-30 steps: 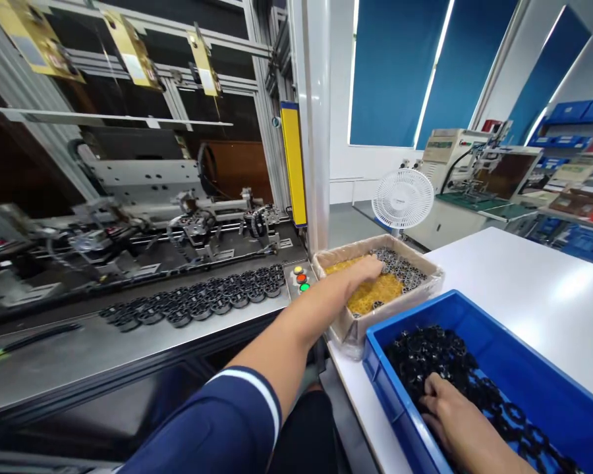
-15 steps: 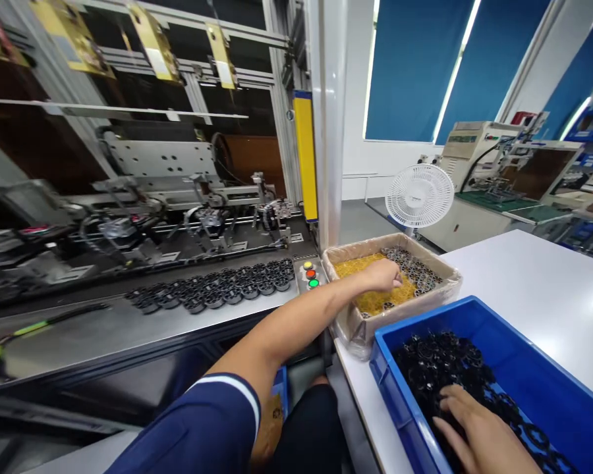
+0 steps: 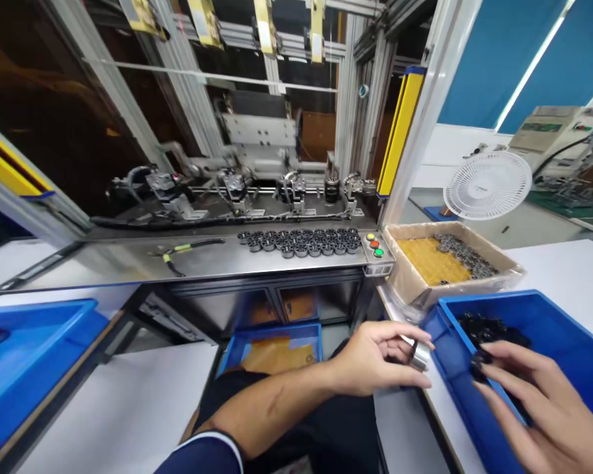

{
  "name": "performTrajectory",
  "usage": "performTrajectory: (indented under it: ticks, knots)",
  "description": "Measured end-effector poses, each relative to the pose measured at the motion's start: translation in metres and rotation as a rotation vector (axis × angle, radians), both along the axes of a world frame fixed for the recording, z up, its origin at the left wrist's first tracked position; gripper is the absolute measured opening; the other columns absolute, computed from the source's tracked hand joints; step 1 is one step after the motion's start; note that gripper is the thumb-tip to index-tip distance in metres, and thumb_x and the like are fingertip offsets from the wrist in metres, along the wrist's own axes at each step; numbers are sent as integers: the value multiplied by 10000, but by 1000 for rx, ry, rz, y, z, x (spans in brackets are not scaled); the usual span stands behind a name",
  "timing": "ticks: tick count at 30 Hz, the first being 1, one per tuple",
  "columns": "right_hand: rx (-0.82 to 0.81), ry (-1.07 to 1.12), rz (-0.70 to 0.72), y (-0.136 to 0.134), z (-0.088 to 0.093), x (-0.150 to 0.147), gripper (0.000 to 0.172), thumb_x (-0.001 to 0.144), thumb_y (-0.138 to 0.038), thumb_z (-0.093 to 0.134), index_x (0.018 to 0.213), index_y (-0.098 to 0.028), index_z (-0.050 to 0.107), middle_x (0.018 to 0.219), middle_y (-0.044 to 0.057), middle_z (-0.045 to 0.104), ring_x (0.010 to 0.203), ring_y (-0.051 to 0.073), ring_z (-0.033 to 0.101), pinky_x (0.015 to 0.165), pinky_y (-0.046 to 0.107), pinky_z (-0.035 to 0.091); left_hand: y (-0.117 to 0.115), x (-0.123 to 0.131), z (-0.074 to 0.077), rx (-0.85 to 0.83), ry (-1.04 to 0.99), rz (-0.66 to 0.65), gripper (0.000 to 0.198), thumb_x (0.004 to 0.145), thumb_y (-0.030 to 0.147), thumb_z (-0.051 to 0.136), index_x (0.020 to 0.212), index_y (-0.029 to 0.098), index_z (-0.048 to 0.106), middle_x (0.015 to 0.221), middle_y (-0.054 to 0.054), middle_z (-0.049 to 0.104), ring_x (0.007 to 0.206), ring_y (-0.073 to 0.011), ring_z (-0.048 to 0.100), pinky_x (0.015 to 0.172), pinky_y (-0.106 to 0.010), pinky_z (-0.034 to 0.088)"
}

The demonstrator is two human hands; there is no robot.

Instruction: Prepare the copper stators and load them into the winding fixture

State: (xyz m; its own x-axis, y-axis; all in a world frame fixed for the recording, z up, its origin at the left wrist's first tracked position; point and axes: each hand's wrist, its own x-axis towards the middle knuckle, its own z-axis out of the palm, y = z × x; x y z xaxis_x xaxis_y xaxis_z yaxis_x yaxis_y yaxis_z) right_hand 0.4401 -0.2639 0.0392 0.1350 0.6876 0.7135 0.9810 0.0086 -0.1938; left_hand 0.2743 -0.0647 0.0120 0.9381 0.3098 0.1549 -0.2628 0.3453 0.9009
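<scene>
My left hand [image 3: 368, 361] holds a short silver metal ring [image 3: 420, 355] between thumb and fingers, above the edge of the white table. To its right, my right hand [image 3: 548, 398] pinches a small black plastic part [image 3: 481, 364], blurred, over the near wall of a blue bin [image 3: 536, 299]. Inside that bin lie more black parts [image 3: 494, 328]. Behind the bin, a plastic-lined carton [image 3: 410, 294] holds rows of metal rings [image 3: 467, 255] beside a yellow-brown sheet or layer [image 3: 427, 260]. The two held pieces are apart.
A machine bench [image 3: 207, 263] carries rows of dark ring parts [image 3: 301, 242], a black-and-yellow cable [image 3: 178, 249] and a button box [image 3: 378, 258]. A white fan [image 3: 487, 185] stands behind the carton. Further blue bins are at left [image 3: 54, 316] and below [image 3: 227, 352].
My left hand has come back from the carton with a metal ring. My right hand has lifted a black part from the bin. The view has swung left.
</scene>
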Motion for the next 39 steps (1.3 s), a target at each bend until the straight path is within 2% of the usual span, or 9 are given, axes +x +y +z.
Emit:
performTrajectory:
  ticks: [3,7,12,18,23,29,34,39]
  knots:
    - [18,74,83,6,14,-50,314,891,-98,661,1184,-192,601,1189,97,609,1060,183,634,928,289,529,-9,-7,6,-25,-57,-41,585,575,231,937,1114,149,726,1104,-106,732,842,-156,726,820,-296,589]
    - [12,61,161,4,15,-69,474,871,7,637,1317,-119,541,1165,128,591,1099,190,598,940,305,514,-25,-9,6,-112,-40,-132,557,560,196,941,1077,141,741,1040,-94,761,867,-180,744,853,-316,603]
    - [18,60,227,4,16,-65,518,846,59,629,1327,-115,546,1161,147,590,1103,230,586,910,389,514,-36,-9,3,-145,-21,-140,588,535,220,955,1075,128,743,905,-63,769,834,-172,739,847,-306,596]
    - [14,75,259,7,15,-62,492,827,77,636,1280,-105,569,1128,148,614,1099,236,598,901,394,536,-36,-8,-2,-116,-17,-105,587,553,206,948,1096,123,741,923,-75,776,842,-182,744,877,-328,597]
    - [4,49,242,8,12,-56,404,864,-36,666,1254,-97,579,1101,152,629,1067,242,613,894,398,562,-33,-7,-4,-123,30,-125,598,563,241,950,1106,121,731,959,-96,782,867,-212,752,888,-355,595]
    - [-37,-34,276,5,9,-47,490,845,-7,642,1317,-107,556,1123,155,625,1068,259,625,877,422,585,-34,-7,-4,-117,20,-130,552,580,211,940,1086,131,737,988,-90,780,875,-220,751,881,-370,603]
    - [-51,-83,224,2,10,-45,494,872,-113,683,1348,-145,554,1115,145,655,1055,284,643,862,460,599,-35,-8,-2,-111,13,-138,537,589,206,933,1084,122,743,956,-84,778,866,-209,751,890,-358,609]
    - [-49,-83,237,4,10,-43,489,852,-62,681,1323,-139,571,1113,140,651,1039,274,649,860,434,598,-34,-7,-1,-110,-16,-139,531,608,175,918,1107,128,742,974,-83,781,874,-201,753,891,-346,610]
